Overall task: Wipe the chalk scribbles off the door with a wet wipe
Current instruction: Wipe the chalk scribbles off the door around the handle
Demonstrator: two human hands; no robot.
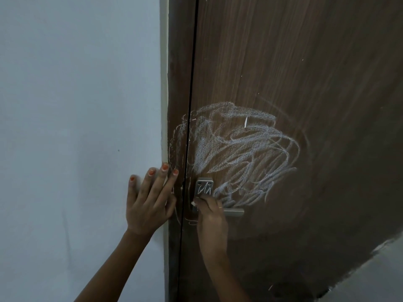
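Here, right grip (210, 214) pinching wet wipe (193, 203) below chalk scribbles (237, 149), left grip (148, 205) flat.

A pale blue-grey wall (76, 105) fills the nine o'clock side, edged by cream trim (164, 62). A grey surface (375, 277) shows at four o'clock.

Brown door (305, 62), chalk scribbles (239, 149), metal handle (235, 212)
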